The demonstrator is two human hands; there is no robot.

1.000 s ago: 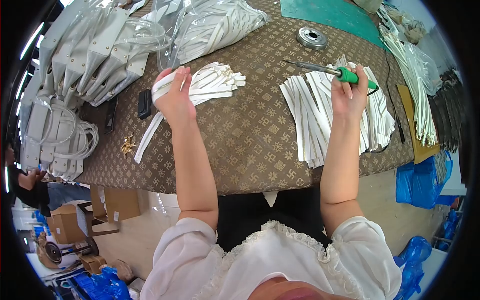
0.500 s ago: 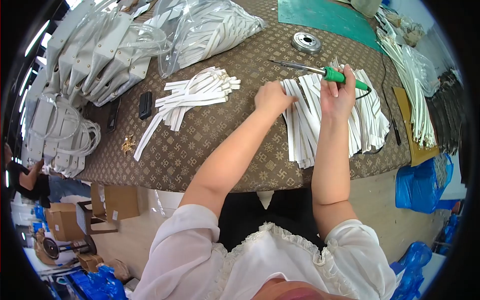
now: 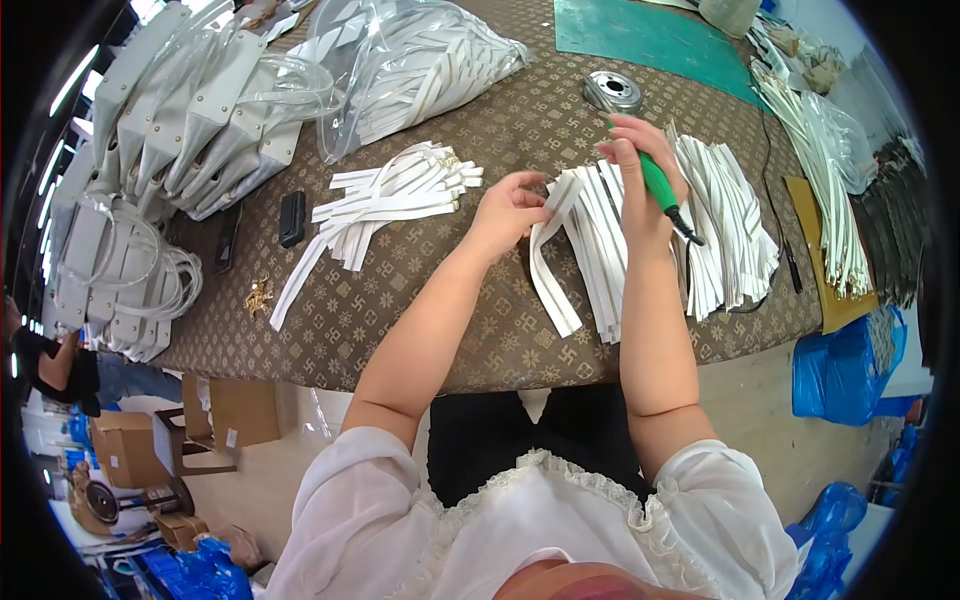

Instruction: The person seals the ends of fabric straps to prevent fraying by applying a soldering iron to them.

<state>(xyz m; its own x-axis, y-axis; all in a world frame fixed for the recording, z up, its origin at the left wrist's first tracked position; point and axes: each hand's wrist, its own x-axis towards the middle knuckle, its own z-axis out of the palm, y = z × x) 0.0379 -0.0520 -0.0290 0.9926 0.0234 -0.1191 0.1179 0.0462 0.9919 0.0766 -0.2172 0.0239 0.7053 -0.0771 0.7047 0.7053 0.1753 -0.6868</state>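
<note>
My left hand [image 3: 508,216] is closed, its fingertips pinching the top of a white strip [image 3: 553,290] that looks like zipper tape and curves down onto the table. In my right hand [image 3: 646,195] is a soldering iron, its green handle [image 3: 657,184] slanting across the palm and its cord end pointing toward me. The iron's metal tip is hidden behind the fingers. Beneath and beside the right hand lie rows of white zipper strips [image 3: 722,225]. A smaller crossed pile of strips [image 3: 385,205] lies left of my left hand.
Behind the piles stand a round metal piece [image 3: 613,91], a clear bag of strips [image 3: 440,75] and a green mat [image 3: 650,45]. Off-white handbags [image 3: 190,110] crowd the left. A black block [image 3: 291,219] and small gold pieces [image 3: 258,296] lie nearby. A person [image 3: 65,365] is at far left.
My left hand has moved left and toward me, drawing one strip away from the row. My right hand has lowered, and the iron has turned from nearly level to steeply slanted.
</note>
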